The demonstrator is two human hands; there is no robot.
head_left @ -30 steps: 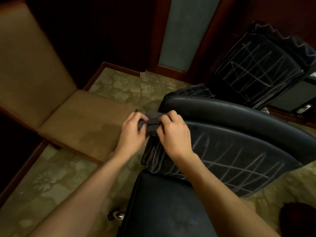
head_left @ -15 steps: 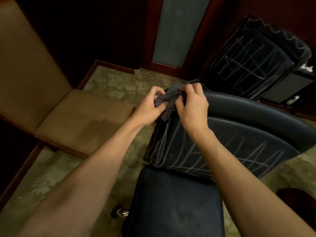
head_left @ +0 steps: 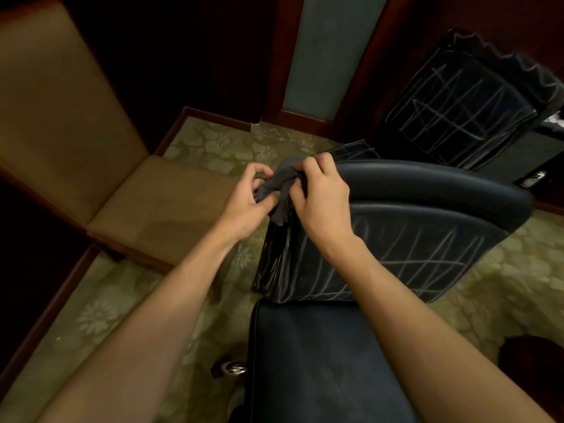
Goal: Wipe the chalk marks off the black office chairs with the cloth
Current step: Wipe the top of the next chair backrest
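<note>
Now, cloth [head_left: 282,186]: grey, bunched, held between both hands at the top left corner of the near chair back.
left hand [head_left: 248,203]: fingers curled, pinching cloth.
right hand [head_left: 320,196]: gripping cloth.
near black chair [head_left: 412,239]: chalk lines across backrest.
far black chair [head_left: 460,108]: chalked grid.
tan chair [head_left: 91,148]: left, on patterned carpet [head_left: 213,145].

Legible text, labels, brands, numbers, signs: none. The only markings are white chalk strokes, crossed lines forming no letters or digits, on the near black leather office chair backrest [head_left: 396,257] at centre right and the second black chair backrest [head_left: 457,108] at upper right.
</note>
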